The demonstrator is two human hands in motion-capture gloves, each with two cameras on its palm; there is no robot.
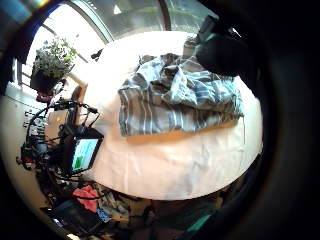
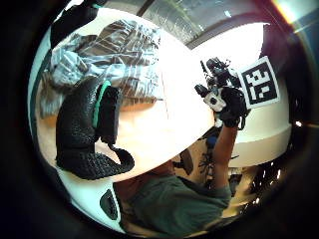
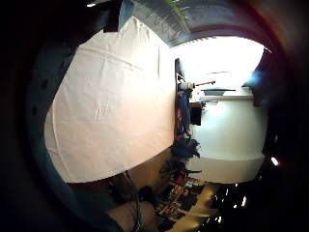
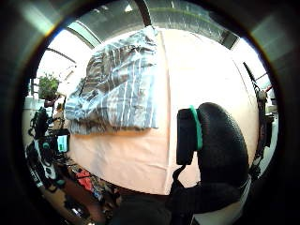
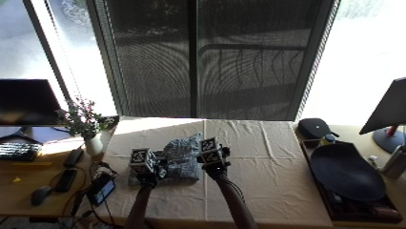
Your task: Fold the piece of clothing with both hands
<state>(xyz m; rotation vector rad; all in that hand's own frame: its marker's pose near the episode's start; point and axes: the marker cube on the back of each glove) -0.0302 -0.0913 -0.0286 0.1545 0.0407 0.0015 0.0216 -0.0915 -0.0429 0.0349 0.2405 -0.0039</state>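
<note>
Both hands hover, left grip (image 5: 147, 178) and right grip (image 5: 216, 167) unreadable, over the shirt (image 5: 179, 163) crumpled on the bench (image 5: 266, 157): light, limp cloth, best pinched at corners.

A vase of flowers (image 5: 89, 129) is set at the worktop's (image 5: 273, 162) left edge; a dark tray (image 5: 346, 171) lies right.

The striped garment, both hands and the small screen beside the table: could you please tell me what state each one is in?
Striped garment: lying on the table cloth in a rumpled, partly folded bundle.
Left hand: at the garment's near edge; grip cannot be told.
Right hand: raised beside the garment, not holding it.
Small screen: lit.
Table cloth: spread flat, lightly creased.
</note>
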